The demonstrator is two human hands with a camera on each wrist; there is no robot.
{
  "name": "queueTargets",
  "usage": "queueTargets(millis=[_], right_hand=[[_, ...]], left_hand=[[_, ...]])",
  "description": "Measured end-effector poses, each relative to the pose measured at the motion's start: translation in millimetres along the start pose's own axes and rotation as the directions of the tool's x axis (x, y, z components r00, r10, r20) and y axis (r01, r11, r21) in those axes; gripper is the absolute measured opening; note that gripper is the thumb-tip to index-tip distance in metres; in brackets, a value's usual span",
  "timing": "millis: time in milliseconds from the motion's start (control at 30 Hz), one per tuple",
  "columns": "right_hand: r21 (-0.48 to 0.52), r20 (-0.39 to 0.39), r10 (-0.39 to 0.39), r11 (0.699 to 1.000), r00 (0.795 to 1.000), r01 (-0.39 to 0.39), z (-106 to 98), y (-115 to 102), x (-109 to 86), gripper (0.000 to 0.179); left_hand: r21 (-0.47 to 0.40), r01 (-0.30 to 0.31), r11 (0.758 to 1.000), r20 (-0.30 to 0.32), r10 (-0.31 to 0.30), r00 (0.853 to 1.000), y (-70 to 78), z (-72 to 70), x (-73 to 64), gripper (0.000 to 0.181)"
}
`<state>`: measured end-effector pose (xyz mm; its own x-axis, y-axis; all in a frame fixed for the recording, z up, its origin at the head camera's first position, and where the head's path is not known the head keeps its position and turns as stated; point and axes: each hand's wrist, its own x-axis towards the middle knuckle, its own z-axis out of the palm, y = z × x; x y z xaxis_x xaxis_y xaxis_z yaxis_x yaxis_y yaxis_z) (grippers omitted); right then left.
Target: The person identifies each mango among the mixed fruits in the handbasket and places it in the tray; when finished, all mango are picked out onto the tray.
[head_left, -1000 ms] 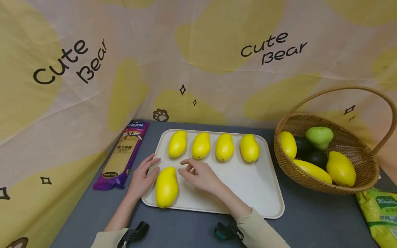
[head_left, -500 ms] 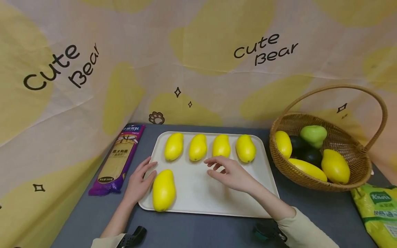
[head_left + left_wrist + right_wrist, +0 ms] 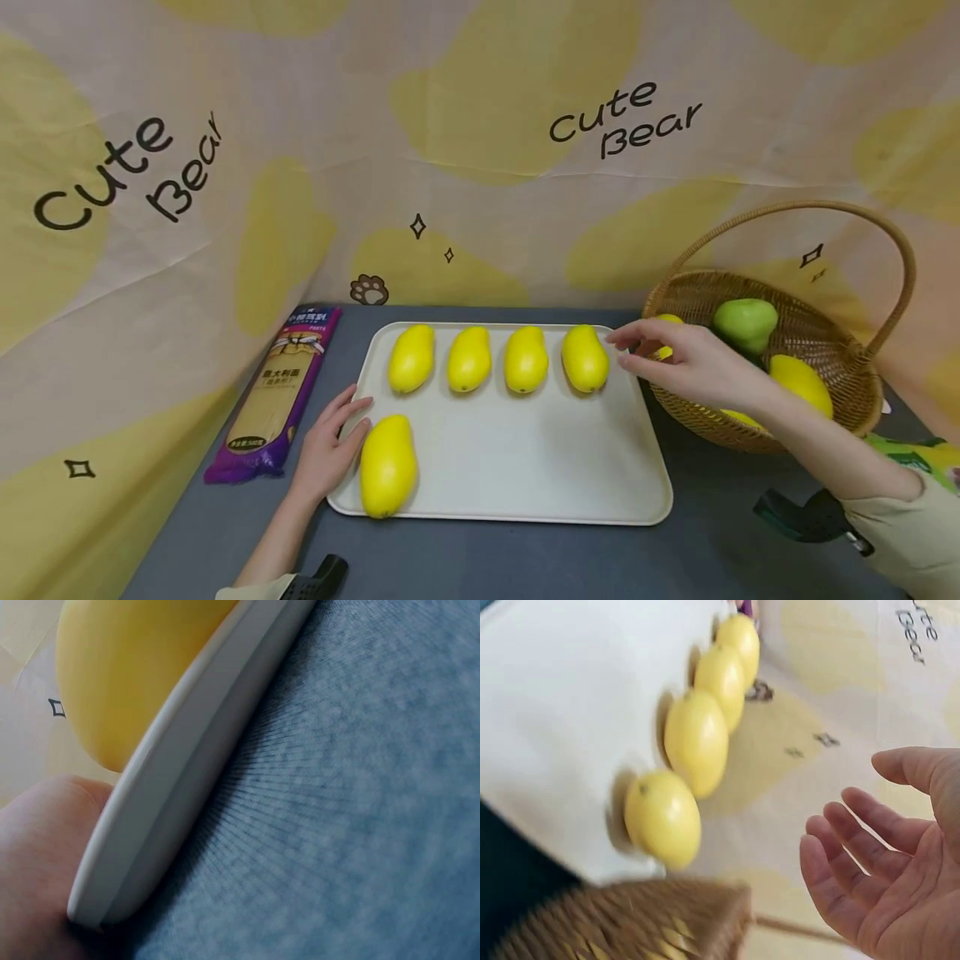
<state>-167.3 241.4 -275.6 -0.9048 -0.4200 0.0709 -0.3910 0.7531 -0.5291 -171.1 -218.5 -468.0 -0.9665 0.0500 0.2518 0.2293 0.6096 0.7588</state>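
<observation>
On a white tray [image 3: 525,467], several yellow mangoes stand in a row at the back, the rightmost mango [image 3: 585,358] near the tray's right edge. A front mango [image 3: 387,467] lies alone at the tray's left. My left hand [image 3: 326,454] rests at the tray's left rim beside that mango, fingers relaxed. My right hand [image 3: 693,362] hovers over the left side of a wicker basket [image 3: 847,392], holding nothing, its fingers loosely bent in the right wrist view. In the basket are a green pear-shaped fruit [image 3: 745,325] and a yellow mango [image 3: 802,383]; the hand hides other contents.
A purple-edged pasta packet [image 3: 277,392] lies left of the tray. At the right, partly behind the right forearm, is a green and yellow bag [image 3: 918,454]. A printed cloth [image 3: 480,208] hangs behind the grey table [image 3: 495,558].
My right hand has moved right, from beside the front mango across the tray to the basket. My left hand stays at the tray's left rim. The view has shifted slightly.
</observation>
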Motion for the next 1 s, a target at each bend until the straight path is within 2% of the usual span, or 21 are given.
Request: queueTargets(millis=[133, 267, 367, 467, 600, 700, 800, 1000], right_hand=[[-0.101, 0.052, 0.034, 0.994, 0.998, -0.028, -31.9, 14.0, 2.2, 0.031], [-0.199, 0.143, 0.082, 0.979, 0.986, -0.052, -54.2, 36.9, 10.1, 0.037], [-0.249, 0.207, 0.133, 0.965, 0.969, -0.079, -63.8, 54.1, 17.0, 0.046], [-0.264, 0.285, 0.178, 0.959, 0.942, -0.101, -69.7, 67.9, 24.1, 0.057], [-0.223, 0.401, 0.209, 0.966, 0.892, -0.127, -70.9, 83.9, 35.1, 0.073], [-0.181, 0.452, 0.217, 0.972, 0.866, -0.149, -65.2, 94.4, 43.2, 0.081], [-0.151, 0.458, 0.222, 0.974, 0.861, -0.171, -56.2, 102.7, 48.8, 0.083], [-0.151, 0.456, 0.268, 0.963, 0.848, -0.223, -44.3, 111.1, 50.2, 0.091]], left_hand=[[0.008, -0.011, 1.0, -0.013, 0.011, 1.0, -0.5, -1.0, -1.0, 0.032], [0.012, -0.008, 1.0, -0.016, 0.008, 1.0, -0.7, -1.8, -1.0, 0.032], [0.009, -0.004, 1.0, -0.015, 0.004, 1.0, -0.6, -2.3, -1.0, 0.032], [0.007, -0.002, 1.0, -0.012, 0.002, 1.0, -0.5, -2.8, -0.8, 0.032], [0.017, -0.007, 1.0, -0.011, 0.008, 1.0, -0.8, -3.3, -0.6, 0.032], [0.021, -0.01, 1.0, -0.013, 0.01, 1.0, -1.1, -3.2, -0.9, 0.032], [0.019, -0.011, 1.0, -0.014, 0.012, 1.0, -0.7, -2.4, -1.5, 0.031], [0.0, -0.01, 1.0, -0.009, 0.01, 1.0, 2.5, -1.4, -2.2, 0.03]])
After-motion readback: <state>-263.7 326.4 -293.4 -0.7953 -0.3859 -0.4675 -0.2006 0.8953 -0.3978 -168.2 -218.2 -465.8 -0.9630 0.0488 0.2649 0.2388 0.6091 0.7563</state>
